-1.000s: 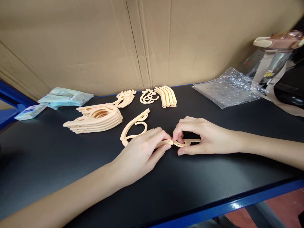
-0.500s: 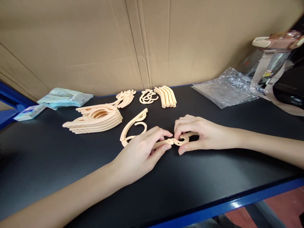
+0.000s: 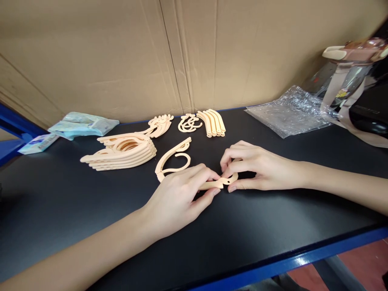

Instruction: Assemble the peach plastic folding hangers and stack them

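Observation:
My left hand [image 3: 178, 198] is closed, pinching the end of a cream-coloured hanger arm [image 3: 212, 185] between thumb and fingers. Just right of it, my right hand [image 3: 256, 167] grips a curved hanger arm piece [image 3: 233, 178] with a small hole near its end. The ends of the two pieces meet between my fingertips; how they join is hard to make out. Beyond my left hand, a folding hanger section [image 3: 166, 157] with a thin curled hook [image 3: 188, 161] juts out; my hand hides where these connect.
A stack of hangers [image 3: 133, 155] lies to the left on the black table [image 3: 266, 234]. Behind are smaller hanger pieces [image 3: 160, 125], loose hooks [image 3: 189, 123] and several arms [image 3: 212, 123]. Tissue packs [image 3: 83, 124], a clear plastic bag [image 3: 287, 115] and a strapped bottle [image 3: 351, 76] stand around the back.
The piece in my right hand has turned and moved slightly left against the left piece's end. The hanger section and hook beyond my left hand have shifted slightly right.

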`<state>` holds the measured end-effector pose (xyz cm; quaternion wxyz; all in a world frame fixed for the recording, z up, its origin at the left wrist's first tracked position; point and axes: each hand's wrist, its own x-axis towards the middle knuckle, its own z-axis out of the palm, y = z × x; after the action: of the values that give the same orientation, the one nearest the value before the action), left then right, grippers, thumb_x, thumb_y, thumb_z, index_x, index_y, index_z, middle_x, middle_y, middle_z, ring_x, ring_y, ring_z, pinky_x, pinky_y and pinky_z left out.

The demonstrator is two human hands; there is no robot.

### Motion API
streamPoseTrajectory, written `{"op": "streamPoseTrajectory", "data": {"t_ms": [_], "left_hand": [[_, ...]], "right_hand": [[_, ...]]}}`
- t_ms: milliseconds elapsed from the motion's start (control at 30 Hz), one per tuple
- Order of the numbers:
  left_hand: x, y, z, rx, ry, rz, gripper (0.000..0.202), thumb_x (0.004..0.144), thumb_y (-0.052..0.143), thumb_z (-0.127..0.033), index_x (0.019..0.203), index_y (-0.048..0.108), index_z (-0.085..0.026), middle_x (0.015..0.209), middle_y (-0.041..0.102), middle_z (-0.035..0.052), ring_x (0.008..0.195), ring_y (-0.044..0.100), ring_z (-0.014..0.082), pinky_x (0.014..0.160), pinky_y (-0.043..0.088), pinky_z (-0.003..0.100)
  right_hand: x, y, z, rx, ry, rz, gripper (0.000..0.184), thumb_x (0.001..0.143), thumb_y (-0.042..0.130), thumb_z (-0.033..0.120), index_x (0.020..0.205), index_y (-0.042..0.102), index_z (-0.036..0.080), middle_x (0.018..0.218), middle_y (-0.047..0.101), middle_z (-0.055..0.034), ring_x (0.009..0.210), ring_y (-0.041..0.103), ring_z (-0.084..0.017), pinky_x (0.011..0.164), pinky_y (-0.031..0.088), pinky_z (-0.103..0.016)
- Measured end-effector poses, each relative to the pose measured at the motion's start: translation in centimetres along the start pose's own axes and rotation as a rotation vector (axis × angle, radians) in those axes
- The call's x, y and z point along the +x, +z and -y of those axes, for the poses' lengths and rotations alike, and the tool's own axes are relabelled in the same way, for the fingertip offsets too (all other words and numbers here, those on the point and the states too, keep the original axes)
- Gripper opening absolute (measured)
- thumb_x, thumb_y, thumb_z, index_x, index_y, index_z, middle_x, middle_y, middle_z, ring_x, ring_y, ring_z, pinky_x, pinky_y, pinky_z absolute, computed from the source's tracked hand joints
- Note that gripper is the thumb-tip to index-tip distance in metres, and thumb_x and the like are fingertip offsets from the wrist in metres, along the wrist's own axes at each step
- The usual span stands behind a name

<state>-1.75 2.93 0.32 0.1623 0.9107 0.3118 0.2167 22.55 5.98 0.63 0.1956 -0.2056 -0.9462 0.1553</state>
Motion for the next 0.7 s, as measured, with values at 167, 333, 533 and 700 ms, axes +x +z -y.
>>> {"op": "streamPoseTrajectory", "data": {"t_ms": [167,333,533,700], "left_hand": [[0.04,0.05,-0.07,0.064,0.043,0.004,0.011,0.095,0.055,-0.021,0.103,0.061,-0.019,0.092,0.065,0.0009,0.082,0.057,0.0156,0.072,0.045,0.028],[0.24,0.04,-0.30,0.095,0.146,0.024,0.014,0.095,0.051,-0.015,0.105,0.061,-0.016,0.097,0.066,0.0026,0.088,0.057,0.0164,0.080,0.047,0.030],[0.04,0.02,-0.33,0.199,0.277,0.053,0.028,0.094,0.045,-0.006,0.117,0.058,-0.015,0.105,0.068,0.0058,0.096,0.059,0.0183,0.085,0.050,0.032],[-0.39,0.24,-0.69,0.470,0.340,-0.004,0.031,0.095,0.047,-0.008,0.124,0.056,-0.012,0.104,0.069,0.0061,0.089,0.062,0.0197,0.079,0.053,0.034]], "right_hand": [[0.08,0.06,-0.01,0.003,-0.007,0.004,0.012,0.093,0.061,0.028,0.093,0.069,0.020,0.102,0.061,-0.0050,0.095,0.054,-0.016,0.094,0.033,-0.034],[0.15,0.13,0.12,-0.018,-0.002,0.004,0.007,0.092,0.061,0.025,0.092,0.067,0.020,0.109,0.062,-0.0062,0.101,0.055,-0.017,0.096,0.035,-0.036],[-0.07,0.43,0.05,-0.008,0.012,-0.010,0.016,0.088,0.061,0.021,0.105,0.064,0.019,0.119,0.057,-0.0100,0.111,0.054,-0.020,0.098,0.042,-0.038],[-0.10,0.51,-0.31,0.058,0.030,-0.053,0.024,0.089,0.063,0.025,0.111,0.062,0.018,0.113,0.055,-0.0093,0.107,0.055,-0.019,0.094,0.048,-0.034]]}}
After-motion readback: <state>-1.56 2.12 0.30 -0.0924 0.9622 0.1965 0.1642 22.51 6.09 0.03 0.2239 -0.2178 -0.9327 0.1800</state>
